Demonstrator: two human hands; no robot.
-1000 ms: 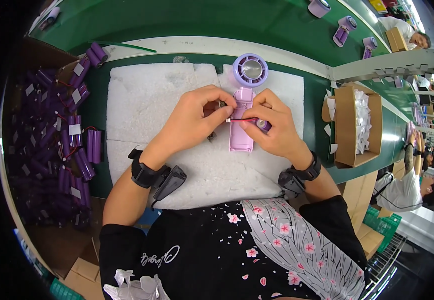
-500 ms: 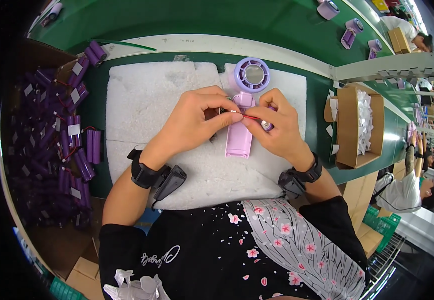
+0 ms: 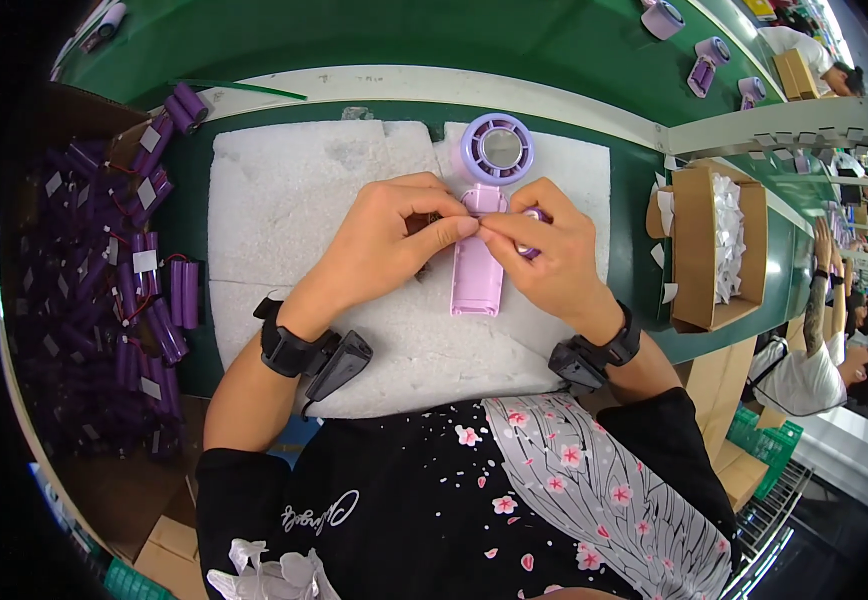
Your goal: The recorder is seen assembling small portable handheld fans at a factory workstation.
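A handheld fan lies on the foam sheet, with its round lilac head (image 3: 497, 149) away from me and its open pink handle shell (image 3: 477, 280) pointing toward me. Over the upper part of the handle, my left hand (image 3: 394, 235) is closed in a pinch at the small wire connector, which the fingertips now hide. Its fingertips meet those of my right hand (image 3: 554, 255). That hand is also closed, with a purple battery pack (image 3: 533, 232) partly showing between its fingers. The red wires are covered by the fingers.
White foam (image 3: 284, 220) covers the green bench. At the left, a carton (image 3: 104, 105) holds many purple battery packs. An open carton of white pieces (image 3: 694, 250) stands at the right. More fans (image 3: 662, 20) sit beyond the pale rail, and other people work at the far right.
My fingertips have come together over the handle, covering the white connector and red wires that showed before. The fan has shifted slightly left in view.
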